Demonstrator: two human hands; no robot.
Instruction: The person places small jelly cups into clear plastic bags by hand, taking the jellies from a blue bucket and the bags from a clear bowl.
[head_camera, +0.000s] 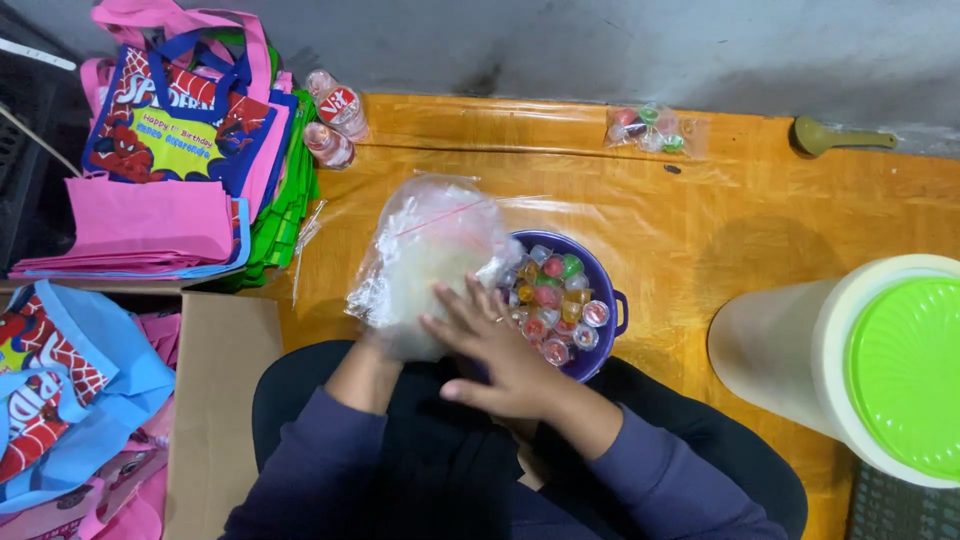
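My right hand (500, 345) lies flat, fingers spread, pressed against the near side of a clear plastic bag (430, 255); nothing is clenched in its grip. My left hand (385, 335) is tucked under and behind the bag, mostly hidden, so I cannot tell how its grip is closed. The bag stands on the orange tabletop (700, 220), touching a purple bowl (605, 285) of small coloured jelly cups (555, 295). To the left lies a stack of printed fabric tote bags (175, 160), with two small bottles (335, 120) beside them. A pale cylindrical container with a green lid (905, 370) stands on the right.
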